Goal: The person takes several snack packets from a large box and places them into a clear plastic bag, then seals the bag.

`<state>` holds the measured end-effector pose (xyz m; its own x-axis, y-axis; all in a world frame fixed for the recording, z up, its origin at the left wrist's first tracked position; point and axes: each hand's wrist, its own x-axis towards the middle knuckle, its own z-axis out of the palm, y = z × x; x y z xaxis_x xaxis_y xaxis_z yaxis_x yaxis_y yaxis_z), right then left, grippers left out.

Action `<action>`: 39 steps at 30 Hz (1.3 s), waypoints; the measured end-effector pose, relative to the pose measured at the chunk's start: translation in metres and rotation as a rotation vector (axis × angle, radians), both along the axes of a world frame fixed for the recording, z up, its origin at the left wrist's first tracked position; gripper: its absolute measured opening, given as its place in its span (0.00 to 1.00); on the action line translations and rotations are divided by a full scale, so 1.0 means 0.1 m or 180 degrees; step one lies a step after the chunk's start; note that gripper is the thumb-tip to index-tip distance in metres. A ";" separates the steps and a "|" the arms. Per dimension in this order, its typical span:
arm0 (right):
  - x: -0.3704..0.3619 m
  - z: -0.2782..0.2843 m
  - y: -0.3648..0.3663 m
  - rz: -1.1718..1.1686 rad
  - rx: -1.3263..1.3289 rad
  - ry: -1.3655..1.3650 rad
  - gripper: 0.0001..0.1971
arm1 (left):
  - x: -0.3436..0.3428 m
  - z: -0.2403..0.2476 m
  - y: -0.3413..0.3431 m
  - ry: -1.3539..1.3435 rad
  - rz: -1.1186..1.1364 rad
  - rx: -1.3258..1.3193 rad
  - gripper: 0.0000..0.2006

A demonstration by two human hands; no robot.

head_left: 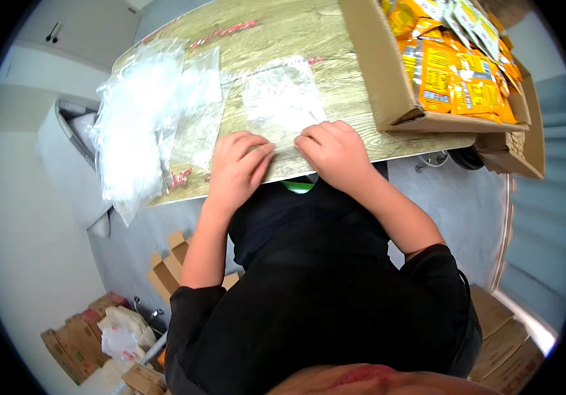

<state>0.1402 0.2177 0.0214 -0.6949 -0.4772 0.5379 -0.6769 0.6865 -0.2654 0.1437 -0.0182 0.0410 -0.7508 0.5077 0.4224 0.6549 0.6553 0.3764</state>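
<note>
Table (296, 33), clear bag (280, 92) against fingers (312, 137)

The bag (280, 89) before you is thin, transparent plastic, glossy and finely creased; the heap of bags (135, 105) to your left appears to be similar film, crinkled and bright with glare. Your tabletop (289, 33) shows a wood-grain surface, whether solid or printed cannot be told. The carton (375, 59) to your right is matt cardboard; its packets (438, 76) are shiny, wrinkled film. Your shirt (336, 296) is matt, soft cloth.
</note>
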 end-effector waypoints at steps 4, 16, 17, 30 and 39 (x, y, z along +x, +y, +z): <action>-0.03 0.15 -0.03 -0.0051 -0.0261 0.0513 0.08 | -0.19 0.04 0.12 0.0165 0.0117 0.0400 0.11; -0.34 0.02 0.13 -0.0435 -0.0861 0.0499 0.14 | -0.40 0.30 0.38 -0.0700 0.0381 -0.0215 0.37; -0.38 0.00 0.12 -0.0555 -0.0940 0.0605 0.15 | -0.42 0.46 0.41 -0.1357 -0.0089 0.0605 0.39; -0.42 -0.18 0.09 -0.0004 -0.0296 0.0435 0.09 | -2.06 1.53 1.96 0.0975 -0.0955 -0.0596 0.08; -0.46 -0.21 0.11 0.0461 -0.0593 0.0177 0.08 | -1.24 0.64 -0.03 -0.2878 -0.2321 0.4098 0.39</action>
<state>0.0939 0.2287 0.0006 -0.5932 -0.4588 0.6615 -0.7819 0.5240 -0.3378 0.0198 -0.0208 0.1046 -0.7476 0.5258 0.4058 -0.0400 -0.6456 0.7627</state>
